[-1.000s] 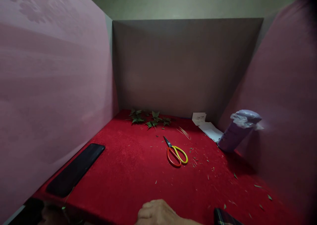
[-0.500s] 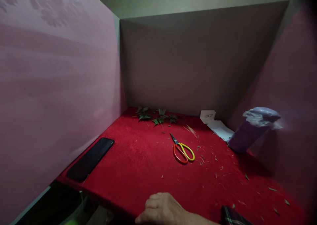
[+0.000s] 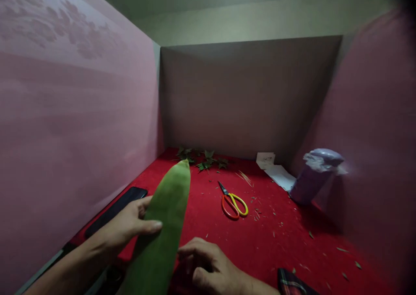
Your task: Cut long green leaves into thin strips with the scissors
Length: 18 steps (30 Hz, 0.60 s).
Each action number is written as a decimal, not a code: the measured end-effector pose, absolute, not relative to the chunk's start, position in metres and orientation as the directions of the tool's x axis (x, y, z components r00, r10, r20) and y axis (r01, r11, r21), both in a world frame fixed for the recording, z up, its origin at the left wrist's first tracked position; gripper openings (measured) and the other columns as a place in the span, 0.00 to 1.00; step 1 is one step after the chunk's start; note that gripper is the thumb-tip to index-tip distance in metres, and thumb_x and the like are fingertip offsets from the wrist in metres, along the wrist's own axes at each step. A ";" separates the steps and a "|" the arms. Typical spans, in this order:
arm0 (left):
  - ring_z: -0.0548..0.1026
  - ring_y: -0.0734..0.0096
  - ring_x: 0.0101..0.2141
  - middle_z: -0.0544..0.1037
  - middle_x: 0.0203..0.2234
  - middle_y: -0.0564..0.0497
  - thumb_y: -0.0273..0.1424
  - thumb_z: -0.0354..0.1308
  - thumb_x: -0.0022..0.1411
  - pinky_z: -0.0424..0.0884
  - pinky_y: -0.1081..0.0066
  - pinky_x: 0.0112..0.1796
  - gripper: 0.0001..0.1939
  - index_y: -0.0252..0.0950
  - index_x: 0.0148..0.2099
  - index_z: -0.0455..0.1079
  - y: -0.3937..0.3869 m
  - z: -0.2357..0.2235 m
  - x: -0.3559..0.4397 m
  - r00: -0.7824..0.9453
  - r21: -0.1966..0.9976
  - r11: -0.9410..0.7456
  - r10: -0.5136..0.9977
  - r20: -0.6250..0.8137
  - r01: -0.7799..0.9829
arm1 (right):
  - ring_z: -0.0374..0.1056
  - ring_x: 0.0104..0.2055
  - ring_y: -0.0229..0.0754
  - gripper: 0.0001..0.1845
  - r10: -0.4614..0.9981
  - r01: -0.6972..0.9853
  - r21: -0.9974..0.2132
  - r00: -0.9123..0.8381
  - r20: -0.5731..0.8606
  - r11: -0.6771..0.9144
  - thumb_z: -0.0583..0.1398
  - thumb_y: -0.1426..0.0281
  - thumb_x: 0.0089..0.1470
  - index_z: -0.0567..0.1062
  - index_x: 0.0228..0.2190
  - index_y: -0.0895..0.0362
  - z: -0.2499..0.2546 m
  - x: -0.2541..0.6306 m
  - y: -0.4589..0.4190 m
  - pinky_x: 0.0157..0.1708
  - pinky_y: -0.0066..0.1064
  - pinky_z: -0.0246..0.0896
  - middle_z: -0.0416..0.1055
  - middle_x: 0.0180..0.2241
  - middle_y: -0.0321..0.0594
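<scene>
Left hand (image 3: 138, 218) pinching a broad leaf (image 3: 169, 217), right hand (image 3: 214, 264) half-curled at its edge, grip unclear, scissors (image 3: 231, 198) lying beyond

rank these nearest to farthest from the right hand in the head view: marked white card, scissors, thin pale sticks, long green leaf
From the right hand:
1. long green leaf: left, beside its fingertips
2. scissors: beyond, slightly right
3. thin pale sticks: behind the scissors
4. marked white card: back right
</scene>
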State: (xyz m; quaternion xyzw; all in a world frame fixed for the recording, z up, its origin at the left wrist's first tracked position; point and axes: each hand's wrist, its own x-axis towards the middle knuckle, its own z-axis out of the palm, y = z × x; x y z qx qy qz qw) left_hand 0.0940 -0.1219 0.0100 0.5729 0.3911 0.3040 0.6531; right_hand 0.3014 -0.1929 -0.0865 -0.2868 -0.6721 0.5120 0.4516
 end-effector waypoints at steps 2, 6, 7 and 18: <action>0.75 0.62 0.31 0.78 0.32 0.46 0.29 0.67 0.39 0.71 0.67 0.33 0.26 0.33 0.44 0.69 -0.102 0.008 0.128 0.559 0.989 0.146 0.819 -0.130 0.015 | 0.66 0.34 0.41 0.34 0.875 -0.327 -0.934 -0.398 0.276 0.146 0.59 0.48 0.43 0.69 0.47 0.57 -0.086 0.298 -0.189 0.34 0.31 0.61 0.69 0.35 0.42; 0.75 0.65 0.30 0.78 0.31 0.46 0.27 0.67 0.38 0.71 0.70 0.32 0.26 0.32 0.43 0.69 -0.071 -0.006 0.178 0.556 0.989 0.084 0.832 -0.004 -0.118 | 0.68 0.33 0.42 0.26 0.968 -0.534 -0.843 -0.173 0.183 0.064 0.66 0.59 0.40 0.72 0.41 0.59 -0.090 0.302 -0.177 0.37 0.34 0.61 0.72 0.32 0.41; 0.75 0.66 0.29 0.78 0.30 0.46 0.26 0.68 0.37 0.71 0.70 0.31 0.25 0.31 0.42 0.69 -0.065 -0.008 0.187 0.536 0.986 0.064 0.844 0.029 -0.154 | 0.69 0.32 0.42 0.23 0.985 -0.544 -0.837 -0.106 0.133 0.054 0.66 0.61 0.40 0.73 0.38 0.60 -0.091 0.305 -0.173 0.36 0.34 0.62 0.72 0.30 0.41; 0.74 0.71 0.22 0.77 0.23 0.48 0.28 0.65 0.44 0.71 0.73 0.25 0.12 0.30 0.32 0.69 -0.012 -0.013 0.237 0.406 0.887 0.207 0.914 -0.024 -0.413 | 0.68 0.25 0.40 0.14 0.996 -0.463 -0.885 0.093 -0.005 0.039 0.65 0.71 0.37 0.75 0.30 0.62 -0.091 0.339 -0.146 0.28 0.30 0.61 0.74 0.23 0.38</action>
